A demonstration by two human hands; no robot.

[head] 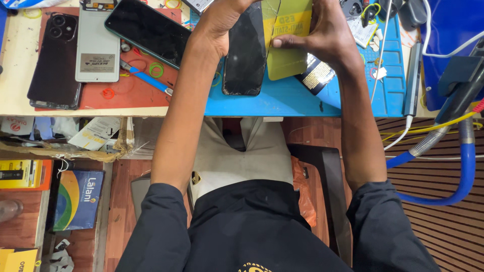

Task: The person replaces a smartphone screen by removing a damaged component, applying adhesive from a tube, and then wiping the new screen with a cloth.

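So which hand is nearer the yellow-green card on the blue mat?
The right hand: its thumb presses on the yellow-green card. The left hand is on the other side of the black phone, gripping that phone's top end.

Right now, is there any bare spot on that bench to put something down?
Bare patches: the blue silicone mat along its near edge, below the cracked black phone, and the pale wooden benchtop at far left. The red mat is crowded with phones.
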